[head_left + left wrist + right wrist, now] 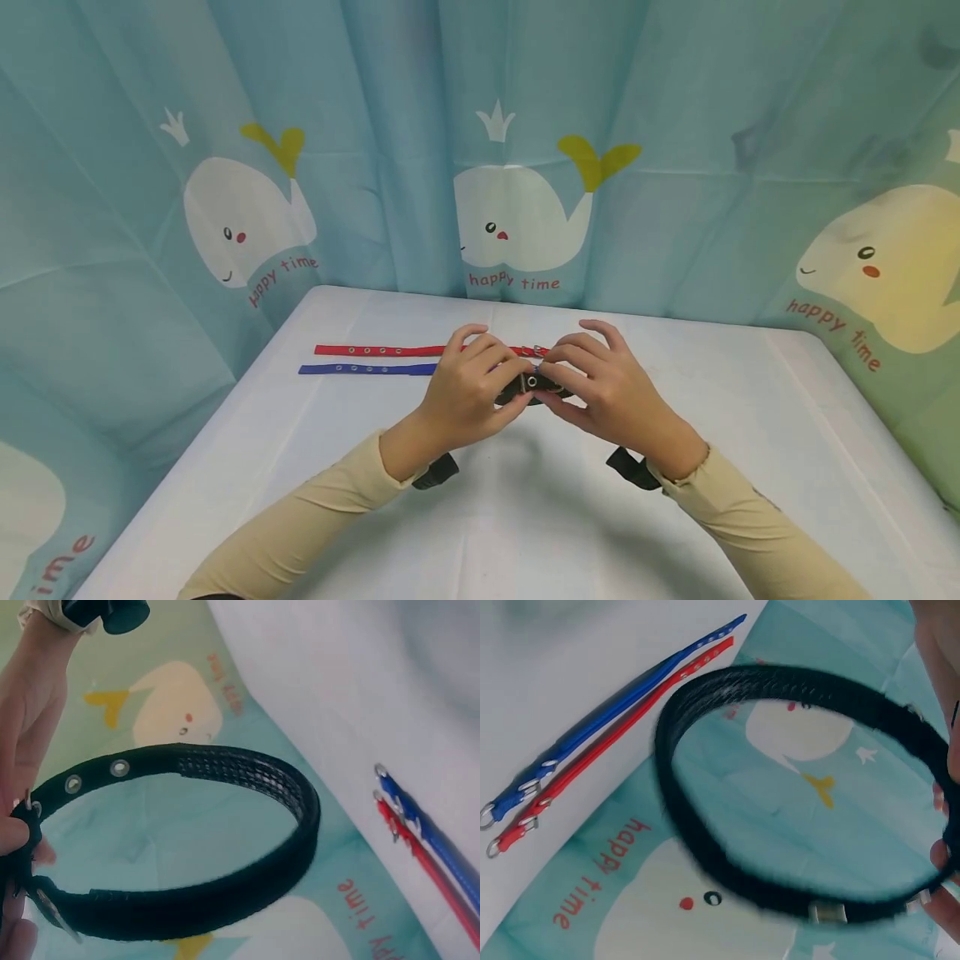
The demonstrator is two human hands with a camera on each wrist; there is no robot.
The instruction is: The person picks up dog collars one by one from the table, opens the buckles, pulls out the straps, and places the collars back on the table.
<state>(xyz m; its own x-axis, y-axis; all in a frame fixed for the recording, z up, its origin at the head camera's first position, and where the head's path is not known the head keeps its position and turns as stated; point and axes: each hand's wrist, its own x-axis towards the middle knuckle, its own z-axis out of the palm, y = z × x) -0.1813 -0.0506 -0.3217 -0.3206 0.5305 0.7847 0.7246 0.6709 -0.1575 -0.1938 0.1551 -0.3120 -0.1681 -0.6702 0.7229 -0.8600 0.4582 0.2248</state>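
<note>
A black collar (pixel 532 392) is held up over the table between both hands, bent round into a loop. My left hand (pixel 471 390) pinches it near the metal buckle, and my right hand (pixel 611 382) pinches the strap just across from there. In the left wrist view the black collar (pixel 217 907) shows metal eyelets and a metal ring, with fingers at its joined part. The right wrist view shows the black collar (pixel 697 840) as a wide loop, slightly blurred. Fingers partly hide the buckle, so how far the strap passes through it is unclear.
A red collar (pixel 420 351) and a blue collar (pixel 375 369) lie stretched out side by side on the white table (pixel 525 517), behind the hands. A blue-green curtain (pixel 390 167) with printed whales hangs round the table's back and sides.
</note>
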